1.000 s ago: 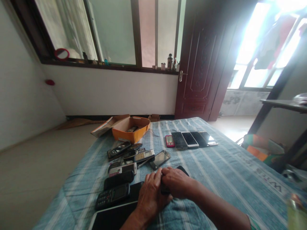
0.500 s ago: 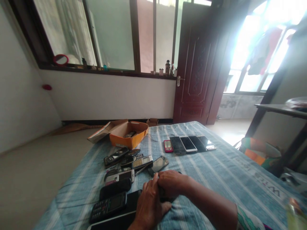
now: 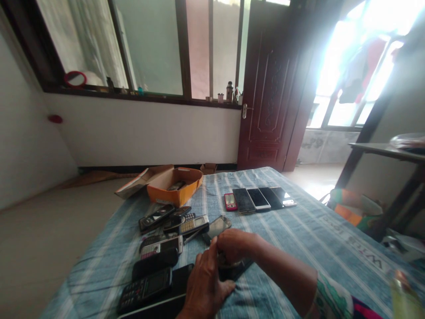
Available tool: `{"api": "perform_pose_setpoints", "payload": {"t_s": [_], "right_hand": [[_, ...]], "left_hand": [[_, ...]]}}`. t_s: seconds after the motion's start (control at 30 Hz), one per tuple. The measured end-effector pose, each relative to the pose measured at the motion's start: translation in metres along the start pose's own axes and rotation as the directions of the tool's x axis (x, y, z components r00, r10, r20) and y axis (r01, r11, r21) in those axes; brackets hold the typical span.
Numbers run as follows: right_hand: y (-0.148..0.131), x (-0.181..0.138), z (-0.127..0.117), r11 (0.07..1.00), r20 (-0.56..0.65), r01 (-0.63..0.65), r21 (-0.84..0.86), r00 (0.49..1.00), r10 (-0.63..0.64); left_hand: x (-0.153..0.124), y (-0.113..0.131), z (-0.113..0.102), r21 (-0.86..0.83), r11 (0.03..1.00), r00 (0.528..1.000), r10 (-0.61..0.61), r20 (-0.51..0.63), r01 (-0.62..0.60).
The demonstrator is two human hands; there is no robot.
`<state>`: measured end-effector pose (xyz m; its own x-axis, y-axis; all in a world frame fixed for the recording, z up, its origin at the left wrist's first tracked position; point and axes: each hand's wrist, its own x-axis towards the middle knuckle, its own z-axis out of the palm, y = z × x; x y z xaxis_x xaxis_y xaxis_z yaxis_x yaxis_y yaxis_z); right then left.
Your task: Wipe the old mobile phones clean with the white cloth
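My left hand [image 3: 207, 283] and my right hand [image 3: 237, 246] meet over a dark mobile phone [image 3: 241, 268] low on the bed. The left hand grips the phone's left end, its thumb along the near side. My right hand's curled fingers press on the top of it, and they hide most of the phone. To the left of my hands is a pile of old mobile phones, among them a black keypad phone [image 3: 146, 290], a silver keypad phone [image 3: 194, 224] and a black case-like item [image 3: 155, 262]. A grey touchscreen phone [image 3: 219, 225] lies just beyond my fingers.
Farther off, an orange cardboard box [image 3: 175, 195] stands with its lid flap open and a phone inside. To its right a small pink phone [image 3: 230, 202] begins a row with several dark and white smartphones [image 3: 259, 199]. Everything rests on a striped blue bedsheet [image 3: 292, 248].
My right forearm has shifted slightly, and more of the dark phone shows beneath my right hand. The view has turned a little to the right. The other phones lie as before.
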<state>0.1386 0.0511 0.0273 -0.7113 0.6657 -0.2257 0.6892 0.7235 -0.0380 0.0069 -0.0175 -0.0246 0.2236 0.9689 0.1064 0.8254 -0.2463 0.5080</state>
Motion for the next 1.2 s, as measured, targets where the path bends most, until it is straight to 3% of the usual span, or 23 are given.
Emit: {"api": "perform_pose_setpoints", "payload": {"t_s": [0.43,0.77,1.2], "right_hand": [[0.006,-0.005,-0.005,0.999,0.066,0.007,-0.054,0.998,-0.004],[0.000,-0.002,-0.005,1.000,0.040,-0.022,-0.014,0.999,0.022],[0.011,-0.011,-0.006,0.993,0.102,-0.103,-0.059,0.989,0.108]], "left_hand": [[0.002,0.005,0.000,-0.054,0.998,1.000,0.012,0.005,-0.012],[0.003,0.007,-0.001,-0.085,0.996,1.000,0.023,-0.011,-0.024],[0.003,0.005,0.003,-0.005,0.999,0.999,0.036,0.018,-0.036]]}}
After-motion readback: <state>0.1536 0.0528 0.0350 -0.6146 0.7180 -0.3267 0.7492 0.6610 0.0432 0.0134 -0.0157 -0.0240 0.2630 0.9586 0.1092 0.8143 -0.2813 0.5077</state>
